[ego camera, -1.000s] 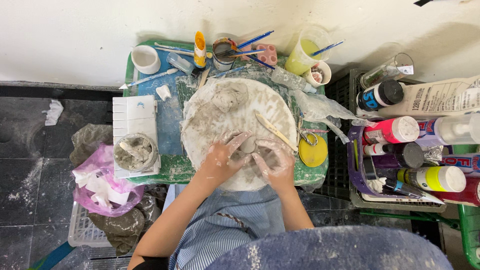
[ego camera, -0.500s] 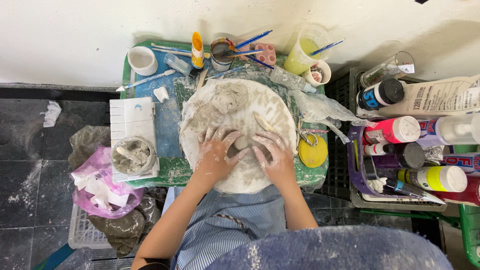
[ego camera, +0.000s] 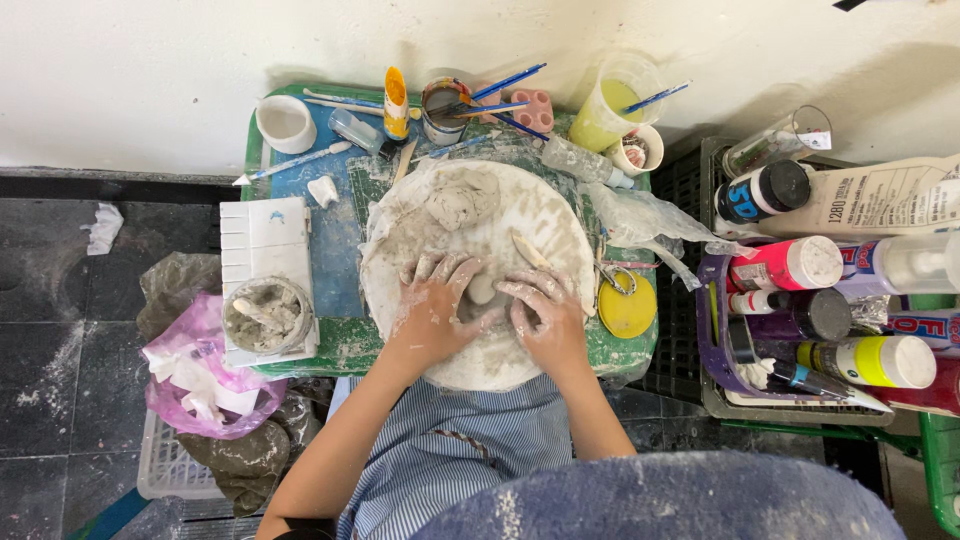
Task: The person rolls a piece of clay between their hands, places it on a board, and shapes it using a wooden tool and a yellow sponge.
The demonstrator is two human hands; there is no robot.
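Clay lump [ego camera: 481,290] between both hands, on round board [ego camera: 560,215]

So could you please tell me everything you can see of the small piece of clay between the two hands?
The small piece of clay is a pale grey, rounded lump, wet-looking and smooth. It lies on the round white board, near its middle and well below the larger clay lump. The left hand and the right hand, both smeared with clay, flank it with fingers curled round it, so only its top shows.
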